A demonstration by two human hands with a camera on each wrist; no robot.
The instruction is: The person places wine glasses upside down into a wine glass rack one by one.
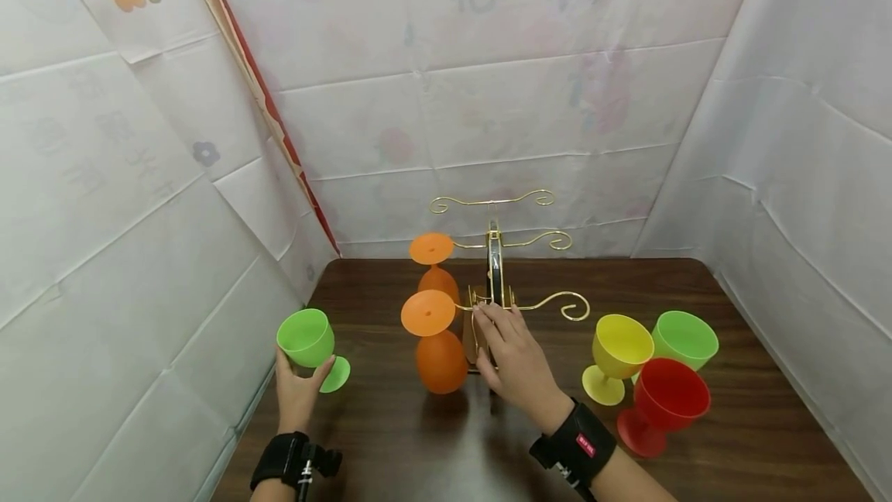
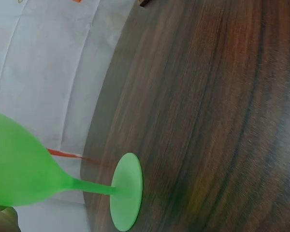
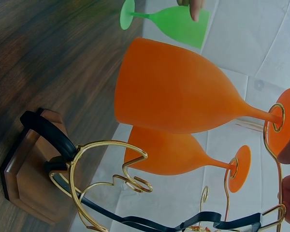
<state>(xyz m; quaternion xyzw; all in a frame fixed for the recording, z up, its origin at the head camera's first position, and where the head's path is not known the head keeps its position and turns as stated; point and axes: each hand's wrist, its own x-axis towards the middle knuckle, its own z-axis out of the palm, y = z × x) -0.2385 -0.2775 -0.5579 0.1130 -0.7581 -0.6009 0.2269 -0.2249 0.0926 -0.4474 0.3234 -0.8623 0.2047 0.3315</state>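
Head view. Left hand (image 1: 298,392), one: left, near side; thumb and fingers curled round the bowl of a light-green matte goblet with round foot (image 1: 307,341), mouth up. Right hand (image 1: 514,355), one: centre, back upward, fingers extended to the near arm of a gold-wire and black rack (image 1: 495,260); whether they pinch or merely rest on the wire, cannot tell. Matte orange goblets, two, hung upside down on the rack's left: near orange goblet (image 1: 442,364), far orange goblet (image 1: 437,282). Right side, mouths up on the dark wood-grain table (image 1: 390,452): yellow goblet (image 1: 620,347), one; second light-green goblet (image 1: 684,338), one; red goblet (image 1: 670,395), one, nearest.

Left wrist view. Light-green goblet, one: stem and disc foot visible; left hand mostly out of sight.

Right wrist view. Orange goblets, two, stems in wire loops. Six-sided brown base (image 3: 41,179), one.
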